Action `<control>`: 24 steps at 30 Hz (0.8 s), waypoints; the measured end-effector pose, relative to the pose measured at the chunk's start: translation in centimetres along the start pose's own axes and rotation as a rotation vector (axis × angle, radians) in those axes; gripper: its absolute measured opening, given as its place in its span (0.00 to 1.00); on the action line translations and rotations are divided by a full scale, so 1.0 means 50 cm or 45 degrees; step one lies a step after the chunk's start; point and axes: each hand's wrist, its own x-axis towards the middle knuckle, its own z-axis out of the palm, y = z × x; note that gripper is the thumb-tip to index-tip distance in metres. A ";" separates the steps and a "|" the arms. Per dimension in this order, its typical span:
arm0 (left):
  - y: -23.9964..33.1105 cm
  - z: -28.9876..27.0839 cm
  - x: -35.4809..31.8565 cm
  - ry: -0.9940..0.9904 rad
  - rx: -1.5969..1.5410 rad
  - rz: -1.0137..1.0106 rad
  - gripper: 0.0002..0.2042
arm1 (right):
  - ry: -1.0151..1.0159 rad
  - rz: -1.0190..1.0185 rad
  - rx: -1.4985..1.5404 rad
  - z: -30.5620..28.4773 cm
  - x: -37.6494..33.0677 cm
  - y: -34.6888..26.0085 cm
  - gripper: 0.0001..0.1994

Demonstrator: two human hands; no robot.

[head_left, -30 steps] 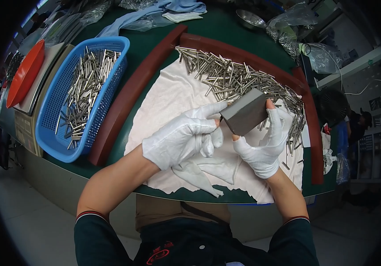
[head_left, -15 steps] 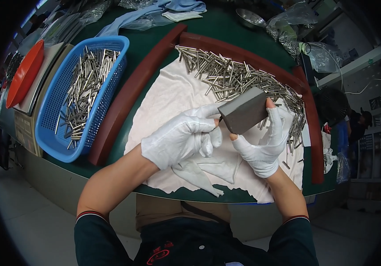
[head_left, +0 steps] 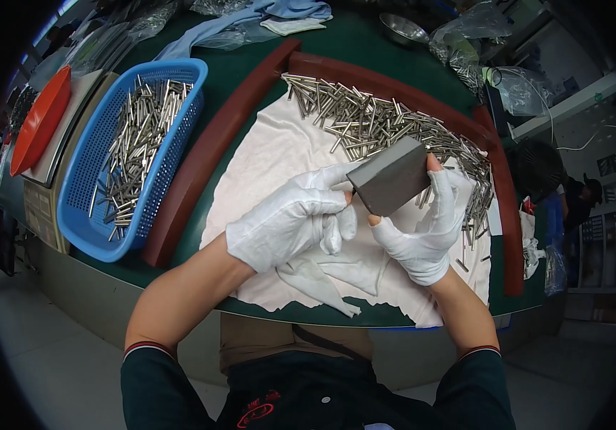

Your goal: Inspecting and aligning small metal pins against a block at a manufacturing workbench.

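Note:
A dark grey rectangular block (head_left: 394,179) is held tilted above the pale cloth (head_left: 250,172). My right hand (head_left: 426,233), in a white glove with bare fingertips, grips it between the thumb at its lower edge and a finger at its right edge. At the block's left edge, my left hand (head_left: 286,222) is closed, its thumb and forefinger against the block and its other fingers curled. Whether a small piece sits in that pinch is hidden. Behind the block lies a heap of short, shiny metal pins (head_left: 365,118).
A dark red wooden frame (head_left: 211,154) borders the cloth. To its left stands a blue perforated basket (head_left: 75,193) of metal pins, beside an orange-red tray (head_left: 41,122). A metal bowl (head_left: 404,30) and blue cloth (head_left: 229,25) lie farther back. Another person (head_left: 581,201) is at the far right.
The block and both hands have shifted very slightly to the left, and the block's tilt has altered a little. My grip looks the same.

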 end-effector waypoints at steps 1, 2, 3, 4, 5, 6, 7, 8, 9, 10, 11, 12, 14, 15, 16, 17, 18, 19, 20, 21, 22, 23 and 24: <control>0.001 0.000 0.000 -0.003 -0.002 0.007 0.26 | -0.009 0.008 0.015 0.000 -0.003 0.002 0.44; 0.001 0.005 0.001 -0.002 -0.001 0.008 0.26 | -0.009 0.007 0.018 0.003 -0.002 0.003 0.44; 0.000 0.019 0.003 0.059 0.081 -0.017 0.23 | 0.011 -0.006 -0.017 0.004 -0.001 0.002 0.45; -0.003 0.029 0.004 0.120 0.163 -0.043 0.21 | 0.032 -0.020 -0.051 0.005 0.000 0.001 0.45; -0.010 0.031 0.004 0.118 0.161 -0.044 0.21 | 0.031 -0.018 -0.053 0.006 0.001 0.001 0.45; -0.017 0.031 0.003 0.095 0.184 -0.159 0.19 | 0.020 0.011 0.041 0.010 0.002 0.001 0.44; -0.019 0.032 0.003 0.071 0.206 -0.273 0.18 | 0.010 0.040 0.135 0.012 0.003 0.001 0.44; -0.015 0.033 0.002 0.141 0.176 -0.228 0.16 | 0.011 0.041 0.133 0.008 0.002 0.000 0.44; -0.012 0.037 0.001 0.142 0.177 -0.227 0.16 | 0.005 0.048 0.075 0.002 0.001 0.001 0.45; -0.011 0.040 -0.001 0.146 0.136 -0.234 0.16 | 0.000 0.054 0.017 -0.005 -0.001 0.003 0.45; -0.010 0.041 -0.001 0.150 0.096 -0.241 0.16 | -0.008 0.042 0.090 -0.008 -0.009 0.010 0.45; -0.008 0.042 -0.002 0.128 0.105 -0.254 0.22 | -0.009 0.042 0.092 -0.012 -0.005 0.010 0.45; -0.010 0.019 -0.006 0.087 0.097 -0.205 0.26 | 0.134 0.036 0.015 -0.016 0.007 0.008 0.45; -0.007 0.015 -0.004 0.037 0.089 -0.158 0.29 | 0.189 0.106 0.099 -0.014 0.007 0.012 0.44; 0.001 0.026 -0.004 0.099 0.085 -0.164 0.34 | 0.189 0.105 0.096 -0.016 0.007 0.014 0.44; 0.000 0.024 -0.003 0.096 0.085 -0.164 0.34 | 0.167 0.067 0.033 -0.020 0.007 0.016 0.44; -0.001 0.020 -0.005 0.086 0.037 -0.141 0.32 | 0.146 0.028 -0.025 -0.021 0.008 0.017 0.44; -0.002 0.015 -0.006 0.076 -0.011 -0.118 0.31 | 0.147 0.026 -0.023 -0.021 0.008 0.012 0.44; -0.004 0.010 -0.006 0.078 -0.009 -0.115 0.31 | 0.099 -0.004 -0.059 -0.021 0.007 0.004 0.43; -0.007 0.004 -0.004 0.096 -0.040 -0.107 0.29 | 0.050 -0.030 -0.100 -0.020 0.006 0.000 0.43; -0.008 0.001 -0.003 0.114 -0.071 -0.098 0.28 | 0.023 -0.063 -0.126 -0.016 0.006 -0.002 0.43; -0.008 0.002 -0.001 0.112 -0.072 -0.099 0.28 | 0.022 -0.063 -0.129 -0.011 0.004 -0.003 0.43; -0.006 0.012 0.000 0.130 -0.064 -0.100 0.26 | 0.014 -0.036 -0.134 -0.006 0.002 -0.005 0.43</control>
